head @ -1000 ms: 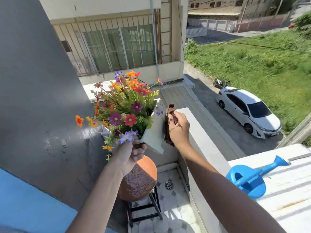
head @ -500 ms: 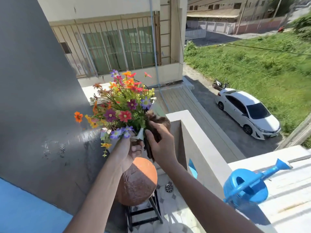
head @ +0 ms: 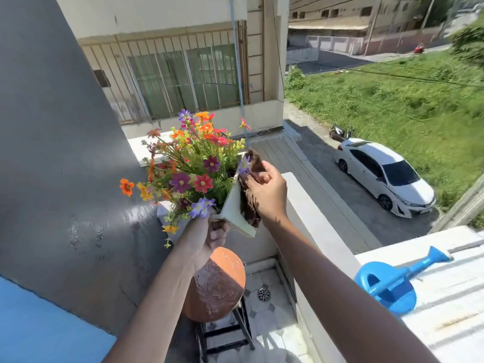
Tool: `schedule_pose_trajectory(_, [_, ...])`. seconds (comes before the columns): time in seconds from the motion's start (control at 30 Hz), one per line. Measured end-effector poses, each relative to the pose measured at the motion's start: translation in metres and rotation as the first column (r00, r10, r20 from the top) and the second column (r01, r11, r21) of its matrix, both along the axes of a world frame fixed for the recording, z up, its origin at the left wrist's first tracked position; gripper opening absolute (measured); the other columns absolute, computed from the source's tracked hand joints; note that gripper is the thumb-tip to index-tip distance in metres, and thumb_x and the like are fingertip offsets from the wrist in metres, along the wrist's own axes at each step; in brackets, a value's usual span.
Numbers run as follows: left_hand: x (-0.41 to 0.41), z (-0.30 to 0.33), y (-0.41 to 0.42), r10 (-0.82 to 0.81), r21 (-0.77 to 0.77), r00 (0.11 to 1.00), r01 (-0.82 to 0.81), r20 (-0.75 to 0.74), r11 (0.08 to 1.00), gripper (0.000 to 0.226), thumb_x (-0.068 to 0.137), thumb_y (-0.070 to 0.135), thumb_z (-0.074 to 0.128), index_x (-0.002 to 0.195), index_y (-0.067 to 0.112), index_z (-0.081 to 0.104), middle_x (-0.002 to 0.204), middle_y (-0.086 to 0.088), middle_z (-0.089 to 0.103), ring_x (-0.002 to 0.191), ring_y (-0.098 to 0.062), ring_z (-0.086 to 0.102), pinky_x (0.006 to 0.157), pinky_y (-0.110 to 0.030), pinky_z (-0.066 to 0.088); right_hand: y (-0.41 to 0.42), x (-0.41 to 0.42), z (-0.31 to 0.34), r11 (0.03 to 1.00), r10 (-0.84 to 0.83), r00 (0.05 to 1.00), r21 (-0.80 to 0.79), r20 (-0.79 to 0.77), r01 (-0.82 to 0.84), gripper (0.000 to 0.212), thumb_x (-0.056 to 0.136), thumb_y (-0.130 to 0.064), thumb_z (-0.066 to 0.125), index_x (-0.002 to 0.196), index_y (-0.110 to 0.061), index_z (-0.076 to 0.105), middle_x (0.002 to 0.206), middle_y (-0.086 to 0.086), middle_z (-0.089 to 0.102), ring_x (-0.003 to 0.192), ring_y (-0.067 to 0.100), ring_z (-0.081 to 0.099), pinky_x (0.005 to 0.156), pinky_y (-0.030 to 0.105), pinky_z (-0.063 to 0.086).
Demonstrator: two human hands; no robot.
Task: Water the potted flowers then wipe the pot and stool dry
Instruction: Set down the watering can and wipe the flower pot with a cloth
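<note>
A white square pot (head: 234, 209) full of colourful flowers (head: 193, 166) is held up in the air, tilted to the left. My left hand (head: 207, 238) grips its lower corner from below. My right hand (head: 267, 195) presses a brown cloth (head: 251, 205) flat against the pot's right side. Below them stands the stool (head: 217, 284), its round orange-brown seat wet and glistening on a black metal frame.
A blue watering can (head: 390, 284) lies on the white roof ledge at the right. A white parapet wall (head: 309, 218) runs along the balcony's right side, a grey wall (head: 52, 153) along its left. A floor drain (head: 263, 294) sits in the tiled floor below.
The pot has turned so that its white side faces me again. My right hand with the cloth has shifted right and slid up along that side.
</note>
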State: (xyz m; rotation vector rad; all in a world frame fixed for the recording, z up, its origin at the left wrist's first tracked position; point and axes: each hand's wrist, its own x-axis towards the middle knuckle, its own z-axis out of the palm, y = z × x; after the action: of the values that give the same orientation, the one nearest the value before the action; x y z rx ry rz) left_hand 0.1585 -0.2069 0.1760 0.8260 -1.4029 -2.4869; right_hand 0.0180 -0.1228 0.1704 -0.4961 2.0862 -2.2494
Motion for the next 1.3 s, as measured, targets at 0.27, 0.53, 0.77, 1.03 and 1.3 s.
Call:
schedule_pose_trajectory(0.27, [0.002, -0.002, 0.005, -0.018, -0.009, 0.999, 0.017, -0.026, 1.0, 0.033, 0.096, 0.007, 0.035, 0.068, 0.01, 0.052, 0.059, -0.009, 0.046, 0.032, -0.006, 0.029, 0.033, -0.017, 0.019, 0.006, -0.004, -0.016, 0.974, -0.109, 0.989, 0.186, -0.1, 0.126, 0.01, 0.082, -0.006, 0.071, 0.089, -0.01, 0.076, 0.096, 0.007, 0.061, 0.087, 0.009, 0.059, 0.084, 0.026, 0.048])
schedule_pose_trajectory(0.53, [-0.001, 0.0, 0.006, 0.023, -0.035, 1.0, -0.024, -0.019, 0.999, 0.033, 0.101, 0.007, 0.032, 0.072, 0.009, 0.047, 0.05, -0.007, 0.052, 0.031, -0.006, 0.03, 0.03, -0.016, 0.022, 0.01, 0.0, -0.026, 0.995, -0.069, 0.976, -0.052, 0.208, 0.082, 0.031, 0.083, 0.006, 0.064, 0.112, -0.005, 0.063, 0.104, 0.011, 0.071, 0.089, 0.014, 0.066, 0.085, 0.028, 0.053])
schedule_pose_trajectory(0.77, [-0.006, 0.014, 0.0, 0.103, -0.032, 0.994, -0.104, -0.034, 0.994, 0.032, 0.101, 0.008, 0.028, 0.072, 0.013, 0.039, 0.055, -0.013, 0.048, 0.029, -0.007, 0.031, 0.03, -0.015, 0.021, 0.016, 0.062, -0.001, 0.998, -0.02, 0.94, 0.045, -0.34, 0.037, 0.033, 0.081, -0.003, 0.064, 0.112, -0.011, 0.071, 0.109, 0.004, 0.072, 0.105, 0.013, 0.065, 0.095, 0.025, 0.049])
schedule_pose_trajectory(1.03, [0.0, 0.017, -0.003, -0.038, -0.132, 0.999, 0.039, 0.016, 0.99, 0.028, 0.099, 0.008, 0.032, 0.075, 0.011, 0.047, 0.053, -0.005, 0.048, 0.032, -0.005, 0.029, 0.032, -0.016, 0.019, 0.015, -0.008, 0.02, 0.972, -0.231, 0.953, -0.001, -0.198, 0.235, 0.023, 0.086, 0.0, 0.064, 0.108, 0.0, 0.071, 0.106, 0.01, 0.071, 0.098, 0.024, 0.068, 0.086, 0.032, 0.053])
schedule_pose_trajectory(1.3, [-0.012, 0.018, -0.006, 0.075, -0.096, 0.996, -0.069, 0.058, 0.993, 0.028, 0.101, 0.016, 0.035, 0.074, 0.013, 0.04, 0.055, -0.013, 0.05, 0.029, -0.005, 0.033, 0.027, -0.013, 0.023, 0.024, 0.068, -0.064, 0.954, -0.112, 0.92, 0.219, -0.374, 0.205, 0.033, 0.081, 0.004, 0.063, 0.112, -0.004, 0.07, 0.111, 0.008, 0.068, 0.107, 0.014, 0.058, 0.096, 0.0, 0.032])
